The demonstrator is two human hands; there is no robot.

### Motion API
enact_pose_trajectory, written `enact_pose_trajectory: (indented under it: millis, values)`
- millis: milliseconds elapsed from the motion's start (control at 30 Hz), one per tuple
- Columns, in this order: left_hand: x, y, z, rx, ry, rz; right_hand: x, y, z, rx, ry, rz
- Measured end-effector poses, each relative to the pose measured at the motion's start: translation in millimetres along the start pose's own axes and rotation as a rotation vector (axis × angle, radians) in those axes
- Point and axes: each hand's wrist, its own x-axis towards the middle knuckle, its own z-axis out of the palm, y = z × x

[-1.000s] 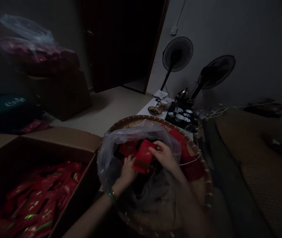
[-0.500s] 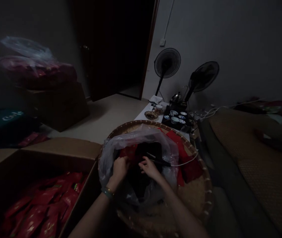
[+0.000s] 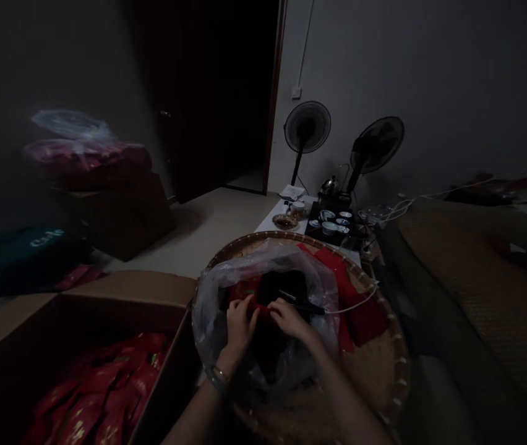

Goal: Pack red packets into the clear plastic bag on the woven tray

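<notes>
A red packet [image 3: 247,287] with printed marks stands in the mouth of a clear plastic bag [image 3: 214,278]. My left hand [image 3: 240,324] grips its near left edge, thumb and fingers closed. At its right, my right hand [image 3: 289,318] pinches the same edge. Just beyond my right hand lies a slim black device [image 3: 310,305] with a white cable [image 3: 354,307]; its kind is hard to make out. Dark contents inside the bag cannot be told apart. The bag sits in a round woven bamboo tray [image 3: 370,377], with flat red packets [image 3: 344,281] on its right side.
A cardboard box [image 3: 138,285] holding several shiny red packets [image 3: 101,383] stands at left. Beyond the tray is a low table [image 3: 263,224] with cups [image 3: 329,228] and a kettle [image 3: 329,184]. Two fans [image 3: 307,127] stand behind. A woven mat [image 3: 477,266] lies at right.
My left hand has moved slightly right, and both hands have come together on the red packet's edge. My right hand has closed from loosely open fingers. The whole view has shifted a little.
</notes>
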Motion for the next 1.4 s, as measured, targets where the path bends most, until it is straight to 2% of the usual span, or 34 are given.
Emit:
enact_pose_trajectory:
  millis: [100,200,300,433,600,667,867,933,1100,1167,1233,1300,1400]
  values:
    - [-2.1,-5.5,1.4,-0.119,-0.017,-0.145,4.5,3.3,2.8,0.001,0.203,0.012]
    - [-2.2,-9.2,2.6,-0.258,0.031,-0.218,8.5,8.3,11.5,0.095,0.408,0.086]
    - [-1.6,-9.0,3.3,-0.319,0.100,-0.243,8.7,11.7,19.4,0.167,0.480,0.143]
    - [-1.1,-9.3,7.0,-0.391,0.118,-0.287,6.7,10.0,23.5,0.179,0.503,0.104]
    - [-3.0,-15.2,17.8,-0.530,-0.067,-0.335,2.8,1.4,22.7,0.151,0.482,0.067]
    - [-3.9,-18.0,21.1,-0.543,-0.108,-0.363,0.3,-2.3,22.4,0.143,0.473,0.039]
    - [-3.7,-18.9,21.2,-0.553,-0.082,-0.397,-5.3,-7.8,23.5,0.173,0.460,0.002]
    - [-3.4,-15.8,19.8,-0.586,-0.067,-0.414,-4.6,-5.5,24.7,0.229,0.473,0.032]
    - [-2.0,-13.6,17.2,-0.733,-0.039,-0.504,2.2,9.4,29.3,0.530,0.617,0.241]
    - [-1.3,-17.5,16.0,-0.730,-0.003,-0.528,3.5,14.5,29.2,0.583,0.590,0.243]
    - [-1.2,-21.9,14.5,-0.642,0.065,-0.488,2.5,16.1,26.3,0.501,0.546,0.202]
    - [-2.3,-24.4,13.2,-0.519,0.090,-0.374,-0.4,14.2,21.8,0.340,0.522,0.130]
    - [-5.4,-22.6,12.6,-0.397,0.009,-0.155,-5.3,7.6,18.9,0.183,0.405,0.027]
